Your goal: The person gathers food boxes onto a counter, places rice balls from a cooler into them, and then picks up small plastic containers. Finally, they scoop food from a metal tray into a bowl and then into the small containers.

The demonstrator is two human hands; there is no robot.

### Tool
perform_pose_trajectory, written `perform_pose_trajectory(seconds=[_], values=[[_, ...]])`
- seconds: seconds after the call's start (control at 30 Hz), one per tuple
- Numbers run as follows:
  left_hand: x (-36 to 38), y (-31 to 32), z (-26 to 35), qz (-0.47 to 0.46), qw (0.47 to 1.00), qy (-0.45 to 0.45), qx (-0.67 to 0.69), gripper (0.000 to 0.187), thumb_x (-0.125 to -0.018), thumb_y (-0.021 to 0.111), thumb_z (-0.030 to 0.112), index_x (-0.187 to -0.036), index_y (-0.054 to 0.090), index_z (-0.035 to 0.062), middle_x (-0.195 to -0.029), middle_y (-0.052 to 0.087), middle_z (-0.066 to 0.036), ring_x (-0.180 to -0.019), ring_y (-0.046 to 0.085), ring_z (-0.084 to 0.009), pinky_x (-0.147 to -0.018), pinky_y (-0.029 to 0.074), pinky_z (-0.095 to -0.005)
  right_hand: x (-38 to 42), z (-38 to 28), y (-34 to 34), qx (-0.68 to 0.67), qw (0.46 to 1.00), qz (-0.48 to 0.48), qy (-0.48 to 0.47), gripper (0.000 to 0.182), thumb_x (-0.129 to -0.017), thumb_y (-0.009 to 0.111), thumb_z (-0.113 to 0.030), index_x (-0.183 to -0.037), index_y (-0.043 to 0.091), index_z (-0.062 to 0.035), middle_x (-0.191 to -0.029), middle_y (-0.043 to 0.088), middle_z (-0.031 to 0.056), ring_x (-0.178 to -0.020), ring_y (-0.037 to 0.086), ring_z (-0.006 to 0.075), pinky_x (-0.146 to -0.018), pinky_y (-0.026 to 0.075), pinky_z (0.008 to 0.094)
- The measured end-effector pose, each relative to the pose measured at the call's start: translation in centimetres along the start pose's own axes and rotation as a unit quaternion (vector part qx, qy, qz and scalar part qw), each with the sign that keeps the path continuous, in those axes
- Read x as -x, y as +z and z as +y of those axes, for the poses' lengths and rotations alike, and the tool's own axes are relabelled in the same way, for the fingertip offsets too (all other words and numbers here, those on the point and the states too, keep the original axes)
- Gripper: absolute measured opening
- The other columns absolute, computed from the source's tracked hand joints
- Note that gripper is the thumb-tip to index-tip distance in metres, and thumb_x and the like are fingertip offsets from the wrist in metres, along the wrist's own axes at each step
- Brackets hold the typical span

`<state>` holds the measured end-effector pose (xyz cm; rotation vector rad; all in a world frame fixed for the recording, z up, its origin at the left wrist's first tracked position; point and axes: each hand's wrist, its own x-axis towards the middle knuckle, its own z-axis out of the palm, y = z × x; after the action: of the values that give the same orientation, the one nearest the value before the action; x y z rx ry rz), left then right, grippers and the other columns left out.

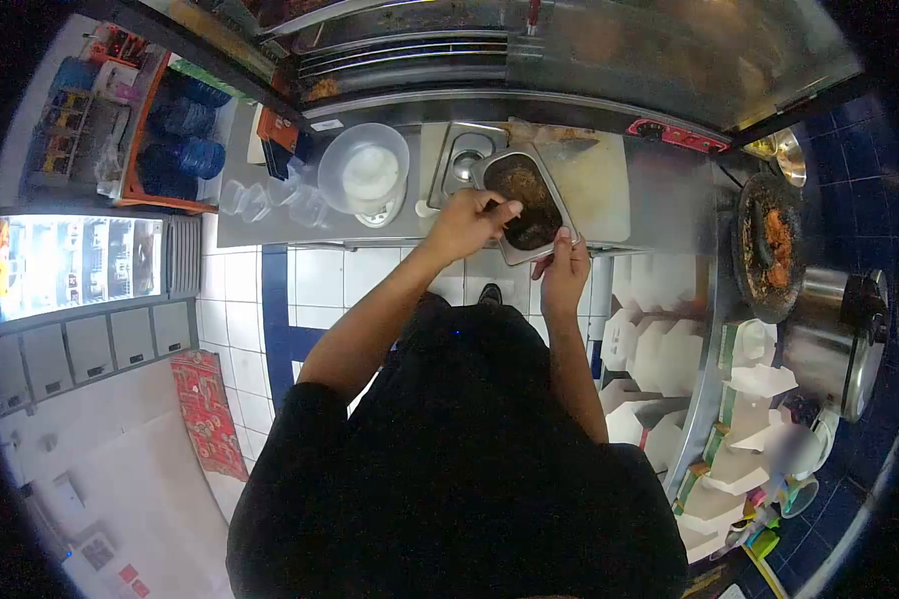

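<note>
A rectangular steel food pan (567,208) with dark brown, crumbly contents (517,188) is tilted at the front edge of the counter. My right hand (563,275) grips its near right corner, thumb and fingers on the rim. Over the pan's left side is my left hand (474,225), its fingers pinched together above the contents; whatever they may hold is too small to make out. Behind the pan lies a pale cutting board (604,190). Left of it, a steel lid or tray (456,140) rests on the counter.
A translucent bowl with white contents (372,178) sits on a small scale (380,215). Clear plastic cups (305,205) stand farther left. At right are a dark stone mortar (744,235), a large steel pot (819,339) and stacked white boxes (659,349). A glass-fronted cabinet (649,60) runs above the counter.
</note>
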<state>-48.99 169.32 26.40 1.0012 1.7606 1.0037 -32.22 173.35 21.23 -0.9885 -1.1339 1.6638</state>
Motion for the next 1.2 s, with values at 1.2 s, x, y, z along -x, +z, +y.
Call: perform_pose_trajectory(seconds=[1.2], values=[[1.8, 1.8, -1.7, 0.185, 0.956, -0.028, 0.226, 0.032, -0.092, 0.064, 0.03, -0.086, 0.068, -0.0013, -0.064, 0.061, -0.003, -0.054, 0.052, -0.0073, -0.051, 0.04, -0.0227, 0.1, -0.8, 1.2, 0.012, 0.999, 0.03, 0.032, 0.026, -0.101, 0.045, -0.03, -0.087, 0.048, -0.0076, -0.059, 0.05, 0.0006, -0.045, 0.047, 0.007, -0.04, 0.038, 0.023]])
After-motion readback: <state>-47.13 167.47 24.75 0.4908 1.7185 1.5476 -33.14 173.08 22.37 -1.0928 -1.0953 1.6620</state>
